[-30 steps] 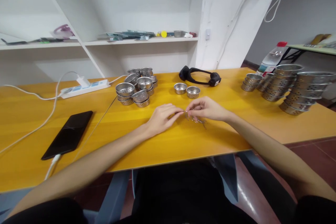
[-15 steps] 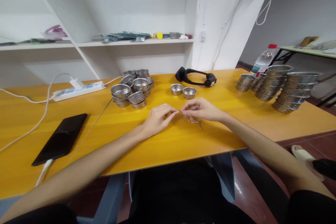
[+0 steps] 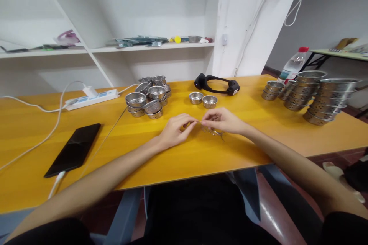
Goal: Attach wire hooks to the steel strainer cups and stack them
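Observation:
Over the middle of the orange-yellow table (image 3: 184,157), my left hand (image 3: 176,129) and my right hand (image 3: 222,120) meet almost fingertip to fingertip. Each is closed in a pinch on a thin metal wire, whose short visible length bridges the small gap between them. Below the right fingers shows a small tangle of thin metal wires (image 3: 213,132); whether it joins the pinched piece I cannot tell. Just beyond the hands stand two small perforated metal cups, a left one (image 3: 196,98) and a right one (image 3: 209,102).
Piled perforated cups (image 3: 135,100) stand at back left, taller cup stacks (image 3: 324,101) at right near a water bottle (image 3: 293,65). A black headset-like band (image 3: 218,84) lies at the back. Leftward are a plugged-in phone (image 3: 73,150), a power strip (image 3: 92,99) and loose white cables.
The whole view has shifted slightly, so things appear a little farther right. Both hands keep their pinch, with only slight finger movement.

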The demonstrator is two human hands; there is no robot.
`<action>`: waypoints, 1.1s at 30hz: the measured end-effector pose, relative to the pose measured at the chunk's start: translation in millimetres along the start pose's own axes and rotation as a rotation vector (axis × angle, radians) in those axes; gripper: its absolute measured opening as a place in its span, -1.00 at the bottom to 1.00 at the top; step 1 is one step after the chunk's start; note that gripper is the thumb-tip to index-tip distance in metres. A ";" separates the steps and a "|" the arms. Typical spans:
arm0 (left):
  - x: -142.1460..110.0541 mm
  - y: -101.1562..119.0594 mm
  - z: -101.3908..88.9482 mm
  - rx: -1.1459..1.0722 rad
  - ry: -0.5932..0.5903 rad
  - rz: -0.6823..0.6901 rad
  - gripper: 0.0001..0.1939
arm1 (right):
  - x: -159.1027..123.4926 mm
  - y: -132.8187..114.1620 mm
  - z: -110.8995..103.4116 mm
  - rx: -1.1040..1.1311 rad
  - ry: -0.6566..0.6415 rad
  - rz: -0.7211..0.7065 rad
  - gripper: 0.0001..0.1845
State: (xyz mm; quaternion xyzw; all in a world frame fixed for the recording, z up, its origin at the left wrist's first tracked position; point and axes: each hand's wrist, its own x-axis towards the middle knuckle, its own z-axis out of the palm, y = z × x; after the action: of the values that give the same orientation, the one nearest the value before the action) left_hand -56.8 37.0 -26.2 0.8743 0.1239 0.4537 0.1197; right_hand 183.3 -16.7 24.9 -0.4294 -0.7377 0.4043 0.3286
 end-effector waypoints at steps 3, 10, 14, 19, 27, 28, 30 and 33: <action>0.3 -1.1 0.4 -0.007 0.003 0.038 -0.87 | 1.0 1.2 0.7 -0.123 0.008 -0.113 -0.60; 1.3 -1.2 0.5 0.007 0.029 -0.010 -0.89 | 2.1 0.0 -1.4 -0.374 0.077 -0.265 -0.62; 1.8 -0.9 0.9 0.028 0.028 -0.065 -0.88 | 2.4 2.5 -0.1 -0.444 0.090 -0.320 -0.65; 1.3 -1.2 1.9 0.027 0.013 -0.154 -0.88 | 3.4 7.9 1.6 -0.563 0.118 -0.420 -0.68; 2.8 -0.1 1.8 0.031 -0.004 -0.206 -0.92 | 2.8 12.4 4.5 -0.630 0.144 -0.429 -0.70; 2.9 0.2 1.7 0.029 -0.011 -0.218 -0.92 | 2.7 12.1 4.8 -0.628 0.150 -0.426 -0.70; 3.3 -0.1 1.5 0.021 -0.009 -0.248 -0.91 | 2.9 11.0 4.8 -0.626 0.170 -0.417 -0.71; 4.5 -5.7 2.1 0.032 0.040 -0.312 -0.84 | 3.8 9.4 2.2 -0.624 0.247 -0.391 -0.72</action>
State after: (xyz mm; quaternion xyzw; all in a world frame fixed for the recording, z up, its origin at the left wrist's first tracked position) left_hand -53.2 43.6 -25.8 0.8370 0.2678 0.4451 0.1722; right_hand 183.4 -11.1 16.2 -0.4056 -0.8480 0.0356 0.3393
